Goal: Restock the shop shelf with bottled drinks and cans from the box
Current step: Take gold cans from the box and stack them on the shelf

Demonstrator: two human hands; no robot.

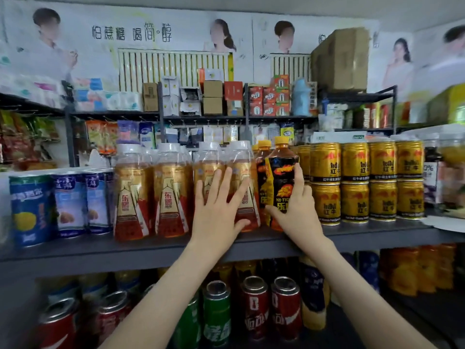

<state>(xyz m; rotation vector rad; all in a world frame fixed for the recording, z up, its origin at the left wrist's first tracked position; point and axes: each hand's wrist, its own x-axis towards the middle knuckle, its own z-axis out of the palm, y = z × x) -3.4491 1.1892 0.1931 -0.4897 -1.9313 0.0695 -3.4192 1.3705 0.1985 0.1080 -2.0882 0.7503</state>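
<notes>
— Black-label bottle (283, 177) in play, gripped by the right hand (298, 210), fingers curled round its body, immediately right of the left hand (219, 210).
— And that left hand's flat, fingers straight, pressing on the gold-label bottles (171, 192) beside it.
— Placing step, I'd say: slotting it between those and the gold cans (354, 180) just right of the right hand.
— Tight gap. Next move calls for a straight push back along the shelf (151, 250), left hand bracing the neighbours, then letting go.
— How's it sitting?
— Upright, long axis vertical, yellow cap (281, 140) up, label facing us. Whether its base touches the shelf, I can't tell.
</notes>
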